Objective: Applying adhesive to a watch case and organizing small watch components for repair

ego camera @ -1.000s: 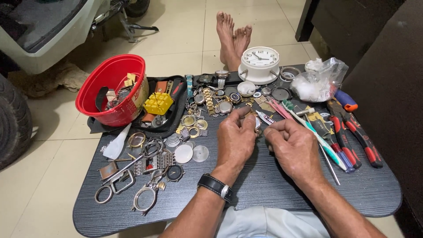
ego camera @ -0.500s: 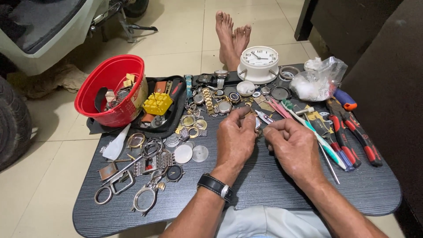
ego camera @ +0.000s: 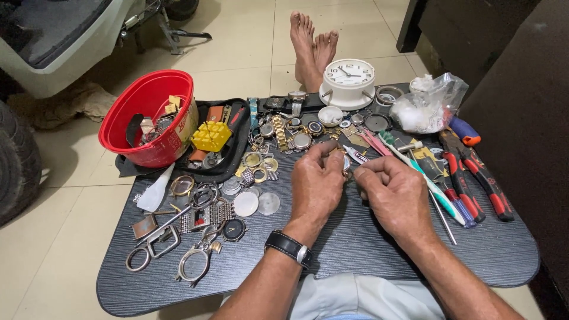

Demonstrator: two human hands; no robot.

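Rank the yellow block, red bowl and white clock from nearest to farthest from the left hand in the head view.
From the left hand:
1. Yellow block, up-left, in the black tray.
2. White clock, straight beyond, at the far edge.
3. Red bowl, far left.

A crumpled clear plastic bag [ego camera: 424, 106] of white stuff sits at the table's far right, beside the white clock [ego camera: 348, 81].
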